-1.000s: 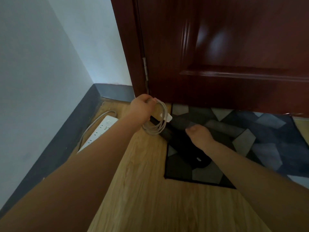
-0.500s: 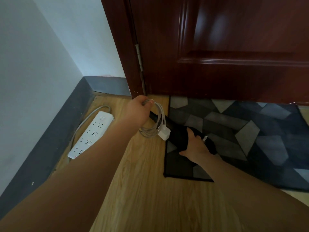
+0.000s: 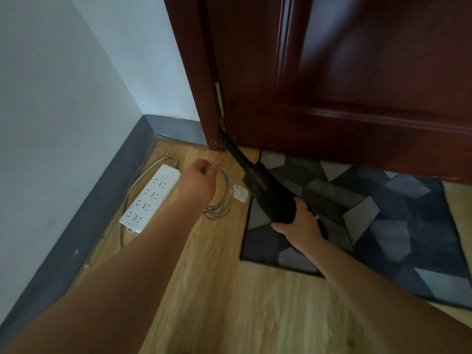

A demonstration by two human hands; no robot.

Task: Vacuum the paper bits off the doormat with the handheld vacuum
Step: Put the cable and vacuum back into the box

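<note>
A black handheld vacuum (image 3: 265, 195) lies slanted over the left end of the grey-blue geometric doormat (image 3: 398, 223), its thin nozzle pointing up-left toward the foot of the door frame. My right hand (image 3: 301, 223) grips the vacuum's body near its rear. My left hand (image 3: 199, 185) holds a coiled white charging cable (image 3: 224, 198) with a small white plug block, just left of the vacuum and above the wooden floor. No paper bits are visible on the mat.
A white power strip (image 3: 150, 198) with its grey cord lies on the wooden floor (image 3: 229, 302) by the grey skirting board at the left. A dark red door (image 3: 357, 72) stands closed behind the mat. White walls meet in the corner at left.
My right hand has closed round the vacuum and raised it, its nozzle now pointing at the door frame. My left hand with the coiled cable has moved left, away from the vacuum.
</note>
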